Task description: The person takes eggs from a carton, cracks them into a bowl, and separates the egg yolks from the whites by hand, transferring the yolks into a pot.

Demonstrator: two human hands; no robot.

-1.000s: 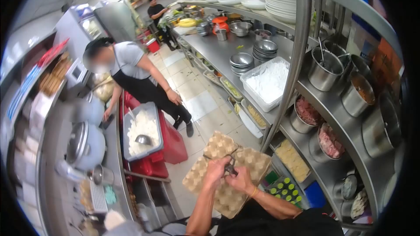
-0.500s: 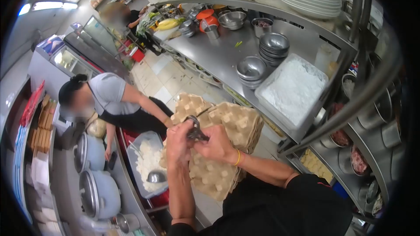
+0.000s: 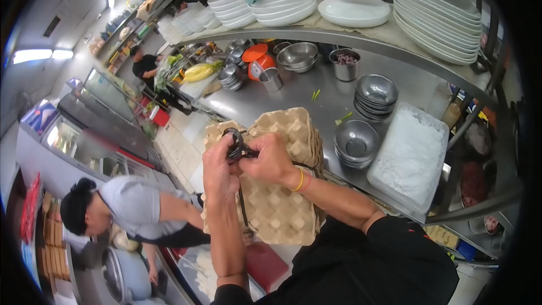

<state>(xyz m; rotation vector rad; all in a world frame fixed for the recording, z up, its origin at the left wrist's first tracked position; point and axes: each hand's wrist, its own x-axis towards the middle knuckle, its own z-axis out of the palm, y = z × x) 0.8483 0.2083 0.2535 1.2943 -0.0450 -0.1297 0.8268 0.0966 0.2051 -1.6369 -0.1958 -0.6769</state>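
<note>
A person in black sleeves faces a stack of egg trays (image 3: 276, 209) in a busy kitchen. The trays are in front of the body, under both hands, with a dark cord (image 3: 240, 146) running over them. The left hand (image 3: 219, 169) is closed on the bunched part of the cord; the right hand (image 3: 268, 161) is closed on it too, just beside the left. One strand runs down the top tray, another off to the right.

Over the last second the view has swung round. The trays, seen over the floor at first, now overlap the edge of the steel counter (image 3: 293, 99), with its bowls (image 3: 355, 141) and tub (image 3: 403, 175) of white powder looming closer. Whether the trays touch the counter is unclear. At left, a co-worker (image 3: 132, 206) now bends lower.

The grip itself has not changed: both hands remain on the cord. So the work at the bunch appears unfinished, though whether it is being tied or loosened cannot be told.
</note>
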